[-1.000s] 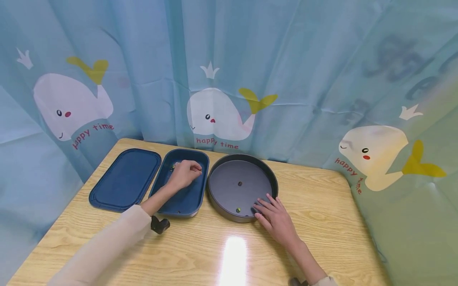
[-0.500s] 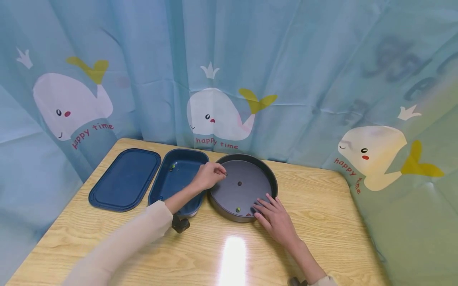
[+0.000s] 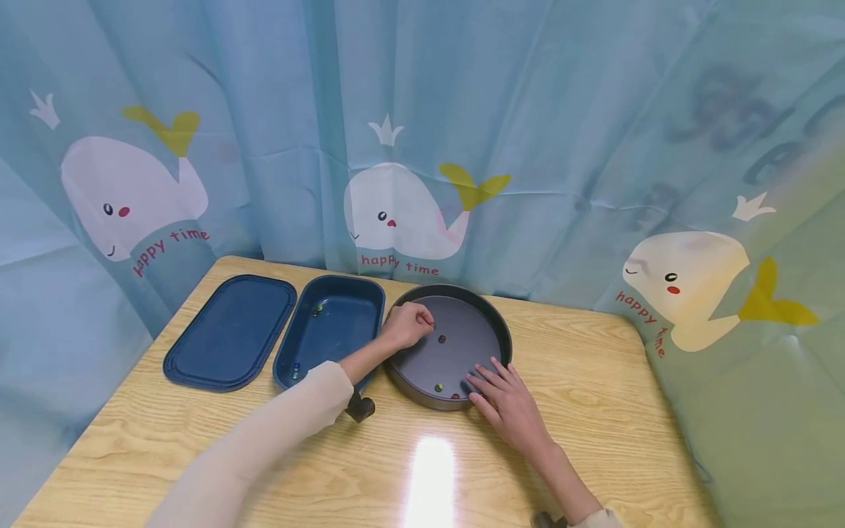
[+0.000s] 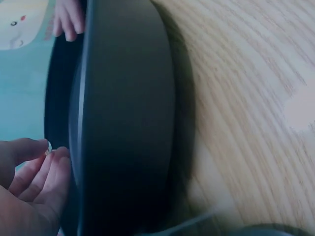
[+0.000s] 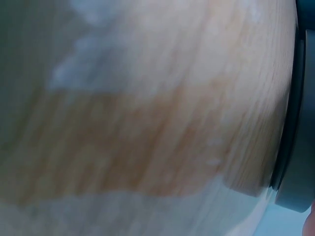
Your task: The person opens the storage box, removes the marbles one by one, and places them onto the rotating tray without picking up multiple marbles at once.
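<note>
Over the left part of the round dark pan (image 3: 475, 299), my left hand (image 3: 407, 326) pinches a small marble (image 4: 48, 148) between thumb and fingertips, as the left wrist view shows. In the pan lie a dark marble (image 3: 441, 339), a green one (image 3: 439, 387) and a reddish one (image 3: 455, 397) by the near wall. My right hand (image 3: 507, 405) rests with spread fingers on the pan's near right rim. The blue rectangular container (image 3: 337, 334) stands left of the pan, with small marbles in its far left (image 3: 317, 310) and near left (image 3: 295, 370) corners.
A flat blue lid (image 3: 231, 331) lies on the wooden table (image 3: 370, 477) left of the container. A curtain (image 3: 290, 147) with printed whales hangs behind and along the sides of the table.
My left hand has moved right, out of the blue container and over the pan, with the marble. The reddish marble has come into view by the right fingertips. The right hand stays at the rim.
</note>
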`<state>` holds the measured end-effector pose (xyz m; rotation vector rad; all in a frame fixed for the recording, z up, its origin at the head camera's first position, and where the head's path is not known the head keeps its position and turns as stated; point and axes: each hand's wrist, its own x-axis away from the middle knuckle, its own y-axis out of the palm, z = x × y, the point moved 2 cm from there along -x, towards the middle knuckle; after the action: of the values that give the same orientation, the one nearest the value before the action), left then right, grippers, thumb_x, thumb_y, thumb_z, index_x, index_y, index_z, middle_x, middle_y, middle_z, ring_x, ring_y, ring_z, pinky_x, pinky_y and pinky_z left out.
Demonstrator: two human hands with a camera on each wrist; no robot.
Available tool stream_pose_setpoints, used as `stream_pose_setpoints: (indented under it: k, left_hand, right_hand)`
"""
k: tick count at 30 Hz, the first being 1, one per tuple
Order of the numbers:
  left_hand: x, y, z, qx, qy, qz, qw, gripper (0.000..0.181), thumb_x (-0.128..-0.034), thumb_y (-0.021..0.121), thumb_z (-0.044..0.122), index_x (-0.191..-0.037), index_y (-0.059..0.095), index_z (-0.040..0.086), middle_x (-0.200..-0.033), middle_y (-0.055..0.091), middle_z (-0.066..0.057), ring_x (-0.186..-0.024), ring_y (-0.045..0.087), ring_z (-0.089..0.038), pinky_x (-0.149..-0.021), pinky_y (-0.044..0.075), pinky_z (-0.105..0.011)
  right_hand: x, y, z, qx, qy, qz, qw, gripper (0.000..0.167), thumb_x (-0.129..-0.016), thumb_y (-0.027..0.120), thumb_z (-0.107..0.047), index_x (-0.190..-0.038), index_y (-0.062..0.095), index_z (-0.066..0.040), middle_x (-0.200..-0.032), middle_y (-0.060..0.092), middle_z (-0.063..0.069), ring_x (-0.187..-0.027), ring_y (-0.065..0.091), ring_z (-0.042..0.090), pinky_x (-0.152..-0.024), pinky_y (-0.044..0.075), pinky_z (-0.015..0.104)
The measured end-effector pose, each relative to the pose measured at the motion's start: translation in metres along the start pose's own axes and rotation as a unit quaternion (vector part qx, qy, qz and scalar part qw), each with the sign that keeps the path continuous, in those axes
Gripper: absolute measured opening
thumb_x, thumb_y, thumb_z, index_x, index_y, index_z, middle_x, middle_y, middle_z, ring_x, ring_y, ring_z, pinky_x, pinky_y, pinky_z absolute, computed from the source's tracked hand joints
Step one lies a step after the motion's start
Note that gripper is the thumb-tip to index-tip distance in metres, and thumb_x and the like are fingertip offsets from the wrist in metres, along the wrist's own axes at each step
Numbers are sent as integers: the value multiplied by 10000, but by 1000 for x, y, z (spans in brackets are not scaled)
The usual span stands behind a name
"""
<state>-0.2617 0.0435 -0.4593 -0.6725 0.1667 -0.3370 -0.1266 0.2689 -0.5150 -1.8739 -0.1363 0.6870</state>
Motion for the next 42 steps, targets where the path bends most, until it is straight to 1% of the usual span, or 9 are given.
stream_pose_setpoints:
  k: [4, 8, 13, 18, 24, 31, 37, 42]
  left_hand:
    - [-4, 9, -1, -223, -149, -56, 9996, 47, -890, 735, 97, -869, 731, 55, -774, 691, 10, -710, 630, -136, -683, 505, -290]
    - [-7, 15, 1, -385, -201, 29, 9991, 45, -870, 759, 104, -837, 732, 90, -750, 691, 30, -696, 622, -120, -693, 502, -291]
    - [-11, 19, 3, -400, -265, 49, 9988, 58, -865, 765, 88, -824, 725, 83, -737, 677, 24, -697, 605, -125, -692, 496, -286]
    - [-14, 23, -1, -405, -283, 16, 9988, 79, -867, 763, 73, -804, 714, 75, -730, 662, 18, -691, 583, -129, -680, 489, -282]
    - [-14, 26, -4, -363, -397, 26, 9986, 74, -878, 755, 79, -811, 723, 77, -742, 675, 14, -692, 586, -127, -693, 493, -293]
    - [-13, 26, -5, -476, -338, 105, 9982, 46, -872, 733, 56, -827, 742, 47, -756, 690, -7, -720, 606, -156, -714, 508, -311]
    - [-13, 30, -9, -519, -413, 48, 9978, 51, -882, 734, 59, -844, 766, 71, -800, 709, 2, -798, 636, -172, -772, 521, -335]
    - [-16, 32, -9, -576, -403, -14, 9975, 53, -886, 736, 63, -844, 763, 81, -821, 714, -1, -813, 640, -184, -783, 518, -346]
  right_hand:
    - [0, -1, 0, -61, 0, 31, 10000, 346, -974, 651, -321, -1262, 714, -139, -1361, 610, 83, -1371, 428, 366, -1109, 267, 591]
    - [-1, -3, 0, -66, 32, 37, 10000, 341, -974, 650, -319, -1257, 717, -140, -1361, 610, 80, -1379, 420, 357, -1120, 253, 580]
    - [-1, -5, 1, -66, 48, 41, 10000, 331, -972, 652, -308, -1246, 723, -138, -1358, 611, 82, -1379, 419, 356, -1125, 245, 574]
    - [-1, -3, 2, -17, 27, 48, 10000, 337, -980, 639, -324, -1246, 722, -135, -1358, 611, 80, -1369, 429, 369, -1120, 252, 578]
    - [-2, -2, 3, -118, 29, 89, 9999, 325, -977, 644, -311, -1241, 726, -139, -1353, 615, 77, -1363, 437, 370, -1116, 261, 580]
    - [-2, 0, 1, -115, 91, -25, 9999, 323, -987, 633, -316, -1242, 726, -140, -1361, 610, 72, -1379, 420, 355, -1117, 260, 586]
    - [-1, -1, -1, -106, 110, -66, 9999, 315, -987, 636, -316, -1235, 730, -148, -1355, 615, 66, -1380, 421, 348, -1097, 286, 603]
    - [-1, -1, -1, -161, 183, -85, 9997, 321, -995, 622, -327, -1242, 726, -150, -1363, 610, 58, -1393, 406, 328, -1126, 253, 572]
